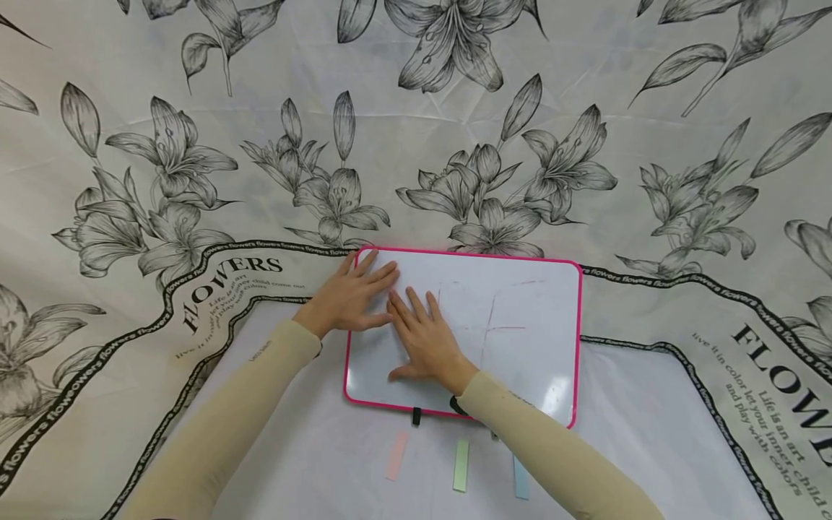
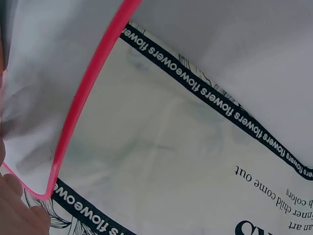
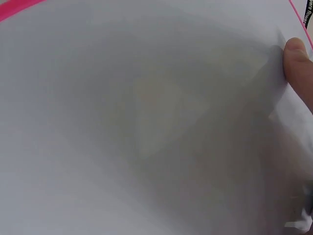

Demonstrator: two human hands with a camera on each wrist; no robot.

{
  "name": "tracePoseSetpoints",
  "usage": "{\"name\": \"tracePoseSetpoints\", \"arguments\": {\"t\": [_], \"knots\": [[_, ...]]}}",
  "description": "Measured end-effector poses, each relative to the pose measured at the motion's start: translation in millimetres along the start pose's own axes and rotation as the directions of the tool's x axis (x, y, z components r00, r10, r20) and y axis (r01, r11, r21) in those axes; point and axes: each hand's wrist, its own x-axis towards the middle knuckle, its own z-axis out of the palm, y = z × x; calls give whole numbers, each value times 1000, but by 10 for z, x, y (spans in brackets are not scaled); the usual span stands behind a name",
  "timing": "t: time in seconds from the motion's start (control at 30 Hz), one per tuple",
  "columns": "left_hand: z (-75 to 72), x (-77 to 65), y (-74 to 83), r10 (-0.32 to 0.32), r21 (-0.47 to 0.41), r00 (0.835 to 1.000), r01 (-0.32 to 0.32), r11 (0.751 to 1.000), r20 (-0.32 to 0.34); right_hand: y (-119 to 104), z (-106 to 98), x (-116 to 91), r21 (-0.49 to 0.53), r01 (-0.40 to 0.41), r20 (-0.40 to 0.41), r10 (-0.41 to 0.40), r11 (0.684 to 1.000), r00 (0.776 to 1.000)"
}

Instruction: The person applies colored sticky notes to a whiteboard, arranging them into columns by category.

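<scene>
A whiteboard [image 1: 520, 375] with a pink frame lies before me, bearing faint reddish lines [image 1: 507, 328] on its right half. My left hand [image 1: 351, 297] rests on its upper left part, fingers spread towards the top edge. Flat on the board's left half is my right hand [image 1: 429, 339], its fingers extended and the thumb out to the side. The two hands nearly meet at the left fingertips. In the left wrist view, part of the left hand [image 2: 22, 208] shows by the pink corner. The right wrist view shows a digit [image 3: 299, 66] over the glossy board [image 3: 73, 122].
Below the board lie a pink strip [image 1: 396, 455], a green strip [image 1: 461, 466] and a blue strip [image 1: 521, 478], the last partly behind the right sleeve. A small black piece [image 1: 416, 417] juts from the board's lower edge. Flower-printed cloth [image 1: 312, 58] surrounds the white surface.
</scene>
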Motion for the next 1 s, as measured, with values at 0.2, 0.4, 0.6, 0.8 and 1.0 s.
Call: {"name": "tracePoseSetpoints", "arguments": {"t": [0.2, 0.4, 0.6, 0.8, 1.0], "knots": [[8, 2, 21, 3, -19, 1000, -3, 1000, 7, -11, 1, -4, 13, -2, 16, 1, 1000, 1000], [32, -12, 40, -14, -60, 1000, 15, 998, 19, -22, 0, -22, 20, 3, 20, -4, 1000, 1000], [42, -29, 59, -19, -85, 1000, 19, 996, 9, -31, 18, -53, 32, 5, 18, -6, 999, 1000], [33, 2, 99, -12, -95, 1000, 14, 995, 20, -38, 44, -84, 58, 4, -1, -4, 998, 1000], [8, 6, 107, -33, -104, 999, 37, 994, 43, -43, 66, -122, 52, 14, -19, -13, 999, 1000]]}}
